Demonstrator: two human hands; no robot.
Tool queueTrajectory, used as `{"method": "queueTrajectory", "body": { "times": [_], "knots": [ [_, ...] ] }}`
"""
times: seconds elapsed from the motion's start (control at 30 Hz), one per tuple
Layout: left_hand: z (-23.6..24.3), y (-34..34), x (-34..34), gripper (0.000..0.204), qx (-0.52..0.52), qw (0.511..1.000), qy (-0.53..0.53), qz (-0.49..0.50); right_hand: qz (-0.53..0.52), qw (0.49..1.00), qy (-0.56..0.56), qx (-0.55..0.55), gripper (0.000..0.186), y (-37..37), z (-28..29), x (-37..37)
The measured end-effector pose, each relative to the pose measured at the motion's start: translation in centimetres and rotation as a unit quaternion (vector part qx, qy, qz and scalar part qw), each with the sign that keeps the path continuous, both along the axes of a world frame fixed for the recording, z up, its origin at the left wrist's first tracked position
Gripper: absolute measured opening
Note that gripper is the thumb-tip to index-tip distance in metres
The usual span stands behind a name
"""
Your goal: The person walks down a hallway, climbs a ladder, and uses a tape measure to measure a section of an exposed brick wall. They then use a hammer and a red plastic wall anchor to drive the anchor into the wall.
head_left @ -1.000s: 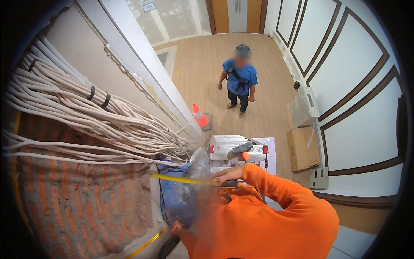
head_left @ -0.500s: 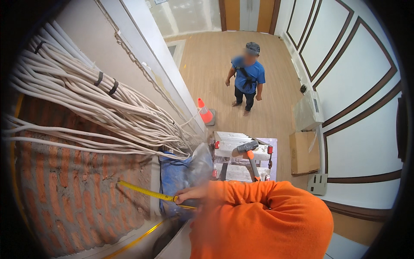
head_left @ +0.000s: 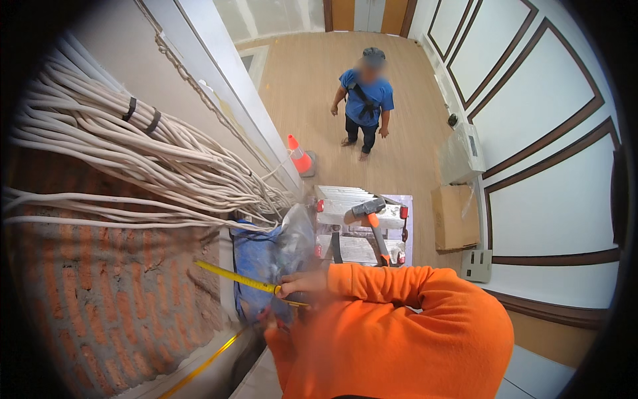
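The person's right hand (head_left: 302,282), at the end of a bright orange sleeve (head_left: 392,326), was closed in a pinch on a yellow steel measuring tape (head_left: 236,276). The tape ran from the fingers up and to the left, its far end lying against the rough orange-red brick wall (head_left: 100,312). The left hand (head_left: 271,327) sat lower, just below the right one, mostly hidden by the sleeve and blurred; how far it was open, and whether it had hold of anything, could not be told. A second yellow strip (head_left: 203,366) slanted down to the left from near that hand along the foot of the brick wall.

Behind the tape, touching the wall's edge, hung a blue fabric bag covered with clear crumpled plastic (head_left: 272,256). Above it a thick bundle of off-white cables (head_left: 133,159), bound with two dark ties, fanned across the wall and converged toward the bag.

Beyond the hands stood a grey aluminium stepladder (head_left: 345,213), and a hammer with a dark head and orange handle (head_left: 372,223) lay across its top. Further off on the wooden floor (head_left: 412,159) stood a small orange traffic cone (head_left: 299,154), a brown cardboard box (head_left: 455,216) by the panelled white wall, and another person in a blue shirt and dark cap (head_left: 364,100), well apart from the ladder.
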State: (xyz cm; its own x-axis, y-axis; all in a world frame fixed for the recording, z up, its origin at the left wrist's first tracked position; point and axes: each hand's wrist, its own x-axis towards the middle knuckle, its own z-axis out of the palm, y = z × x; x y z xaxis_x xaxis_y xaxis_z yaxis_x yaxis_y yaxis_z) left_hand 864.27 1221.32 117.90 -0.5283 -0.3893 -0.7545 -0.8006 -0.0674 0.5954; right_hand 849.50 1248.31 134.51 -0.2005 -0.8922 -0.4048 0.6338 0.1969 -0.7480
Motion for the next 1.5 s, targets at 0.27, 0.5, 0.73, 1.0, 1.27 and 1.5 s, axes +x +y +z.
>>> {"method": "queueTrajectory", "body": {
  "times": [0.27, 0.5, 0.73, 1.0, 1.27, 1.5],
  "knots": [
    [7.4, 3.4, -13.3, 0.033, 0.029, 0.926, 0.324, -0.193, -0.011, 0.976, -0.138, -0.166, 0.071, 3.7, 7.3, 0.2],
    [7.3, 14.8, -24.2, 0.029, 0.025, 0.889, 0.280, -0.361, -0.108, 0.966, -0.085, -0.220, 0.082, 6.6, 6.8, 1.9],
    [4.2, 25.2, -23.1, 0.043, -0.193, 0.809, 0.344, -0.436, -0.393, 0.900, -0.047, -0.179, 0.080, 12.1, 6.4, 4.0],
    [6.2, 27.4, -23.2, 0.037, -0.205, 0.809, 0.352, -0.424, -0.503, 0.854, -0.079, -0.104, 0.093, 18.3, 4.0, 7.1],
    [5.7, 27.8, -25.1, 0.039, -0.252, 0.802, 0.344, -0.417, -0.521, 0.848, -0.067, -0.069, 0.097, 18.6, 5.9, 5.8],
    [6.5, 27.7, -23.4, 0.051, -0.285, 0.799, 0.339, -0.407, -0.505, 0.858, -0.038, -0.084, 0.094, 17.8, 4.9, 4.8]
  ]
}}
